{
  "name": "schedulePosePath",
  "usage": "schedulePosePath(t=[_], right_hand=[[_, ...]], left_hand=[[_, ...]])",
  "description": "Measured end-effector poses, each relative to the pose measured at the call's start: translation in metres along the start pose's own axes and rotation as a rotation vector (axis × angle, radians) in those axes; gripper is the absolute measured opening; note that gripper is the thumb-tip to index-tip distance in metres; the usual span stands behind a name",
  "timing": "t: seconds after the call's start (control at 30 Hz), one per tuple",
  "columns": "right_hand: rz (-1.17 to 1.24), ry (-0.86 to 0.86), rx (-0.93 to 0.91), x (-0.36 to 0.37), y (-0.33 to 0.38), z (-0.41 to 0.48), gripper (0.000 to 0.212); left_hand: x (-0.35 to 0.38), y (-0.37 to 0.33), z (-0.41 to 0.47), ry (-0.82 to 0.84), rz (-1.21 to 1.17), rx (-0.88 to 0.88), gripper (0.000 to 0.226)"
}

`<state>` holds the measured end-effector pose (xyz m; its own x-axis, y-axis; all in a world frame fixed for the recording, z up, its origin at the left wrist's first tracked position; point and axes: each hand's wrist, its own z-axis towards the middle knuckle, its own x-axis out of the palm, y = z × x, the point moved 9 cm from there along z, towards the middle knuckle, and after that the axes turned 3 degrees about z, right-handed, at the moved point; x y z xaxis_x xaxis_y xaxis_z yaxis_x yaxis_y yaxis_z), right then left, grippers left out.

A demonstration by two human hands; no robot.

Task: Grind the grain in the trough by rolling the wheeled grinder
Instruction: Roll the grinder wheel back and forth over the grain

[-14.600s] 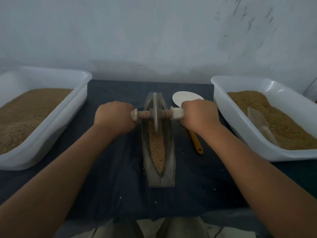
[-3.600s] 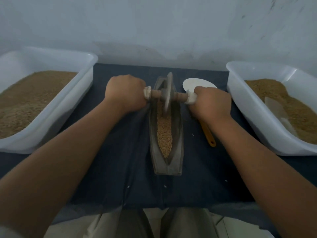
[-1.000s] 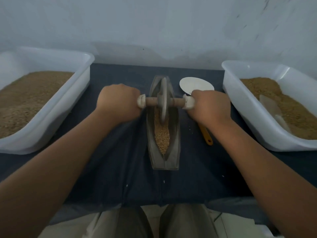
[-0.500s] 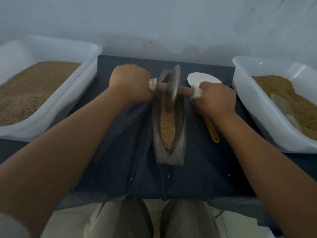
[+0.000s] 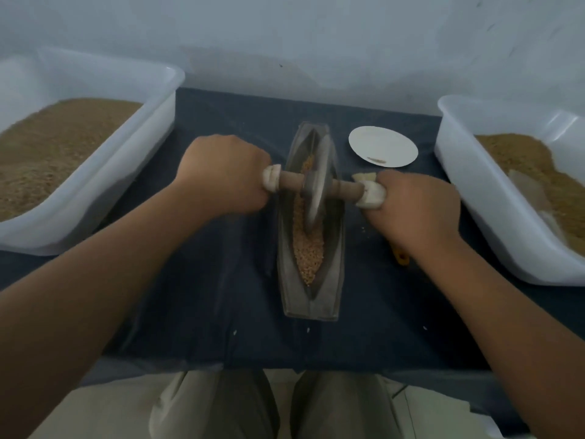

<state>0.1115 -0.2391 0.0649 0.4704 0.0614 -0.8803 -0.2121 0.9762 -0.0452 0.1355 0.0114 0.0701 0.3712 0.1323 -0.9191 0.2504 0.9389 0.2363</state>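
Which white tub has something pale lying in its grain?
The right tub: a pale scoop-like piece lies on its grain. The left tub holds only grain.

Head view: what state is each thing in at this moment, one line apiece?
trough, flat on cloth, holds grain
wheeled grinder, upright, wheel in the trough
left hand, grips left handle
right hand, grips right handle
left tub, part-filled with brown grain
right tub, part-filled, scoop half buried
white plate, flat, few crumbs on it
orange tool, mostly hidden under right wrist
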Motion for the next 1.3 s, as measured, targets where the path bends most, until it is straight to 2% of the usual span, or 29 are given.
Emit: schedulePosePath(t=[0.1, 0.2, 0.33, 0.5, 0.6, 0.7, 0.87, 0.97, 1.13, 1.2, 1.3], right_hand=[[-0.006, -0.067, -0.017, 0.008, -0.001, 0.039, 0.048], [0.005, -0.035, -0.014, 0.014, -0.002, 0.053, 0.050], [0.000, 0.008, -0.041, -0.004, 0.006, 0.018, 0.044], [0.090, -0.045, -0.120, -0.035, 0.012, -0.035, 0.036], [0.075, -0.024, -0.083, -0.022, 0.009, -0.019, 0.033], [-0.007, -0.011, -0.033, 0.002, 0.003, 0.026, 0.041], [-0.048, -0.042, -0.067, 0.009, 0.002, 0.060, 0.047], [-0.073, -0.044, -0.088, -0.001, 0.009, 0.048, 0.048], [-0.019, -0.005, -0.163, -0.025, 0.016, -0.004, 0.028], [0.045, -0.017, -0.170, -0.030, 0.016, -0.020, 0.029], [0.020, -0.026, -0.114, -0.019, 0.010, -0.006, 0.035]], left_hand=[[0.011, 0.010, 0.027, 0.014, -0.055, -0.069, 0.029], [0.010, 0.010, 0.029, 0.009, -0.069, -0.102, 0.030], [0.003, 0.003, -0.009, -0.013, -0.053, -0.065, 0.031], [-0.016, -0.005, -0.050, -0.162, -0.022, 0.050, 0.033], [-0.003, -0.002, -0.029, -0.106, -0.022, 0.023, 0.028], [0.013, 0.009, 0.011, -0.022, -0.064, -0.068, 0.028], [0.028, 0.018, 0.025, 0.003, -0.115, -0.155, 0.028], [0.024, 0.015, 0.003, -0.020, -0.110, -0.159, 0.028], [0.006, 0.004, -0.043, -0.060, -0.095, -0.055, 0.034], [-0.004, 0.000, -0.050, -0.117, -0.057, -0.006, 0.040], [0.006, 0.004, -0.032, -0.064, -0.030, -0.026, 0.033]])
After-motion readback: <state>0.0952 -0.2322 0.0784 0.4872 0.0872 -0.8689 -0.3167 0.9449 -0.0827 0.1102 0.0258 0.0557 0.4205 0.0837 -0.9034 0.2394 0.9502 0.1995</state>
